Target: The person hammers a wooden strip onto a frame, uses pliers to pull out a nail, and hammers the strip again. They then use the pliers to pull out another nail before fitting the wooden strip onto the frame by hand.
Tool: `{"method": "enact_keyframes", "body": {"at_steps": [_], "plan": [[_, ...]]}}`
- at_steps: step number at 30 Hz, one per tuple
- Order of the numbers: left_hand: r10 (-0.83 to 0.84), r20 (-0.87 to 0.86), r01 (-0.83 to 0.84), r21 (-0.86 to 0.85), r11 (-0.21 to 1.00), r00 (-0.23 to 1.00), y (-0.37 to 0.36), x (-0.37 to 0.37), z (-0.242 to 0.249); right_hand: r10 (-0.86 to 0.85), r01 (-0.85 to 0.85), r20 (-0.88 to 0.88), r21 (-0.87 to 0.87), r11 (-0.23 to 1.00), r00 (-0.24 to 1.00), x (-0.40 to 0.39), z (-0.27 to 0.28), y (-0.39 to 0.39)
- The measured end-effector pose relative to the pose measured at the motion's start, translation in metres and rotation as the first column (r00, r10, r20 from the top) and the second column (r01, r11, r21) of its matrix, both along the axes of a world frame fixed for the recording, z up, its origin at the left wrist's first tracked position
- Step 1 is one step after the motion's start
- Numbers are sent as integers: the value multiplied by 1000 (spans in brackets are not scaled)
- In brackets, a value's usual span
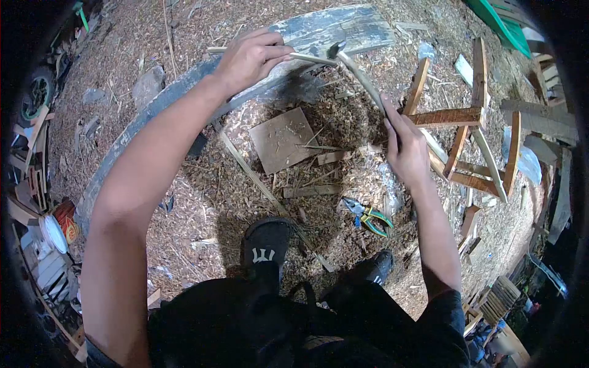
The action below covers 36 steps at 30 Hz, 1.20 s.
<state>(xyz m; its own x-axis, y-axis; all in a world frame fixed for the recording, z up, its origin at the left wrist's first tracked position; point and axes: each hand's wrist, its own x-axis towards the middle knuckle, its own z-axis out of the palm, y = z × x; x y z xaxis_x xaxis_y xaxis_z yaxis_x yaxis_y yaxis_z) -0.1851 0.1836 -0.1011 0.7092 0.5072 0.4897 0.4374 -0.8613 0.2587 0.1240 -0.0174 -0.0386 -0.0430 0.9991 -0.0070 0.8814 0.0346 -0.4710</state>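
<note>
My left hand [256, 58] is closed around a thin wooden strip [313, 59], which lies along a long weathered plank [343, 27] with worn blue-grey paint. In my right hand [405, 144] is the wooden handle of a hammer [363, 78]. The hammer's dark metal head is at the strip's right end, over the plank; whether it touches the strip I cannot tell. Below the plank, a square wooden board [282, 140] rests on the ground, dusted with shavings.
Pliers [368, 217] with green and yellow handles lie near my right shoe [380, 265]. A wooden frame [448, 116] stands at the right. Long sticks cross the shavings-covered ground, and a stone [148, 86] sits beyond the plank. Scrap wood lines both sides.
</note>
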Motion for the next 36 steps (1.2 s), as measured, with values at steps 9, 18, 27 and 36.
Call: {"method": "enact_keyframes", "body": {"at_steps": [9, 18, 27, 36], "plan": [[-15, 23, 14, 36, 999, 1000, 2, 2, -3, 27, -35, 83, 103, 994, 996, 0, 4, 5], [-19, 37, 17, 62, 998, 999, 3, 1, -4, 22, -25, 26, 127, 992, 999, 4, 1, 1], [71, 90, -84, 151, 985, 993, -7, 22, -5, -114, 138, -169, 142, 980, 979, -6, -4, -15], [41, 14, -42, 49, 998, 999, -7, 33, -10, -175, 203, -167, 176, 963, 970, -8, -21, -24]]}}
